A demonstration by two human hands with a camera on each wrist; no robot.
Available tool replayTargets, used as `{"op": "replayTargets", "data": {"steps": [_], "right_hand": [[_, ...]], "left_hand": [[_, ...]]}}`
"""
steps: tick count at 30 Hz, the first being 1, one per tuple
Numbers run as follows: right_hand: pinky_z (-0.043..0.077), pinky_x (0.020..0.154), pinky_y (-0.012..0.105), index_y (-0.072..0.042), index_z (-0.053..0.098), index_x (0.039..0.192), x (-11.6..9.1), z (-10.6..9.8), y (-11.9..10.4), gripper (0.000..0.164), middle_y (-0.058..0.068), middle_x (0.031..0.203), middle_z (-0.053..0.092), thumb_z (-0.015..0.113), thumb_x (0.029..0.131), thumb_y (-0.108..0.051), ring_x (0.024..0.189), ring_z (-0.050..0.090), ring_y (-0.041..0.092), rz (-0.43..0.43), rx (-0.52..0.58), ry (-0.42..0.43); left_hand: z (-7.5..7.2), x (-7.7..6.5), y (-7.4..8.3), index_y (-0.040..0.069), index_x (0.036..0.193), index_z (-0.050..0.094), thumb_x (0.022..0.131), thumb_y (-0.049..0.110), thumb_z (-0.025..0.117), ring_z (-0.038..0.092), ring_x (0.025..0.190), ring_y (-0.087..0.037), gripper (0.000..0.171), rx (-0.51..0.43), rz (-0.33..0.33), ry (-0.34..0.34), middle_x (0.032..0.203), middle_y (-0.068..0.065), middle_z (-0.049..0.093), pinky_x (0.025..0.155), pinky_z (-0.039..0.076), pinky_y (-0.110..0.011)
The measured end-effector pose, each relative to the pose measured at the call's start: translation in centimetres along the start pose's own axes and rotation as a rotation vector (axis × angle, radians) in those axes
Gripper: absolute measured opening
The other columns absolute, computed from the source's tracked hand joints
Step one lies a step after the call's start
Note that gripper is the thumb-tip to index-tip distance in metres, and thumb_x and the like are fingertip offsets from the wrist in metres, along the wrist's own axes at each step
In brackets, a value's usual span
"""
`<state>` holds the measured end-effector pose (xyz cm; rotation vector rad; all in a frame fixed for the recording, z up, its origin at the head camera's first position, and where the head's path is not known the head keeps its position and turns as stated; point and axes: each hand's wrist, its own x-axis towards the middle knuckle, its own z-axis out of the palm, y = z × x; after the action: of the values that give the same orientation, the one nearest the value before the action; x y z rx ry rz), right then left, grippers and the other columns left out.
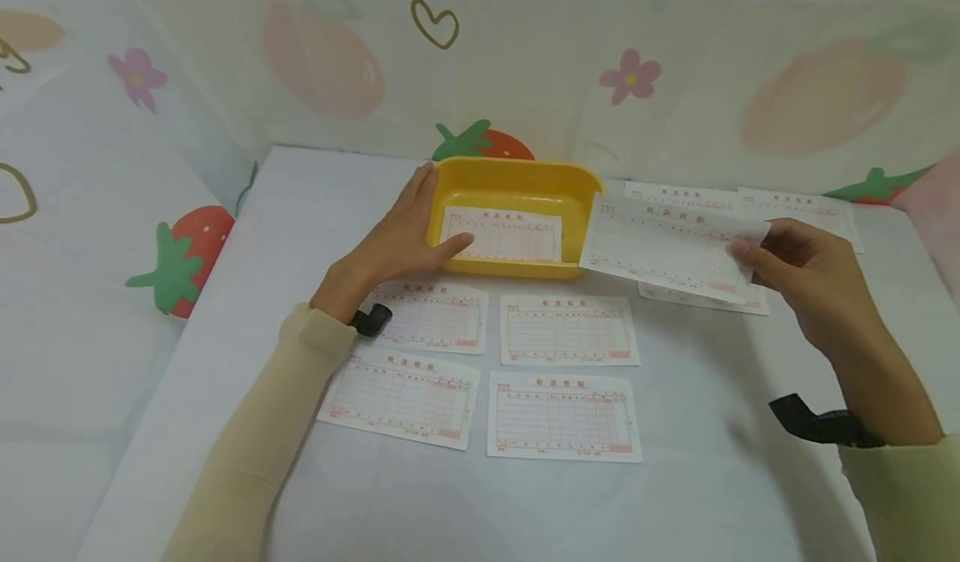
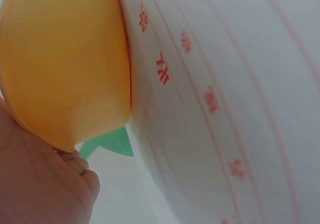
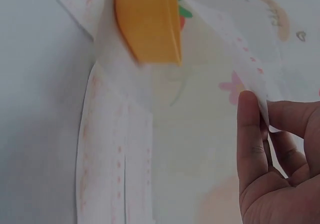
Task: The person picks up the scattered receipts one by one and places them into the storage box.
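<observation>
A yellow plastic box stands at the back of the table, a printed receipt slip lying inside it. My left hand holds the box at its left side, thumb over the front rim; in the left wrist view its fingertips bend at the box's edge. Between thumb and fingers, my right hand pinches the right end of another receipt slip. That slip is raised and slanted, its left end overlapping the box's right front corner in the head view. In the right wrist view the held slip bends slightly.
In front of the box lie several slips in two rows, including a near left slip and a near right slip. More slips lie at the back right, partly hidden by the held one. A patterned curtain hangs behind.
</observation>
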<state>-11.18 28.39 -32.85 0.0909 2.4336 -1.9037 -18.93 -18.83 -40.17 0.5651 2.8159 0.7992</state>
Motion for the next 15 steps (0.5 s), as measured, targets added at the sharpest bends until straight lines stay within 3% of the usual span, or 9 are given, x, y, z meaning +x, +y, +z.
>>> {"op": "replayTargets", "data": {"steps": [9,15], "right_hand": [[0.061,0.08,0.014,-0.003,0.067,0.126,3.3,4.5,-1.5,0.037,-0.02,0.108,0.071,0.075,0.1,-0.028,0.091,0.07,0.002,0.006,-0.257,-0.074],[0.058,0.081,0.01,-0.003,0.065,0.132,5.0,7.1,-2.8,0.043,-0.006,0.119,0.069,0.071,0.102,-0.034,0.097,0.067,0.007,-0.023,-0.348,-0.1]], "left_hand": [[0.0,0.0,-0.1,0.008,0.169,-0.014,0.097,0.07,0.055,-0.004,0.169,-0.029,0.117,0.006,-0.024,-0.016,0.18,-0.009,-0.015,0.137,0.012,-0.05],[-0.3,-0.1,0.1,0.009,0.169,-0.013,0.097,0.07,0.055,-0.003,0.169,-0.029,0.117,0.003,-0.04,-0.011,0.18,-0.007,-0.015,0.137,0.013,-0.051]]}}
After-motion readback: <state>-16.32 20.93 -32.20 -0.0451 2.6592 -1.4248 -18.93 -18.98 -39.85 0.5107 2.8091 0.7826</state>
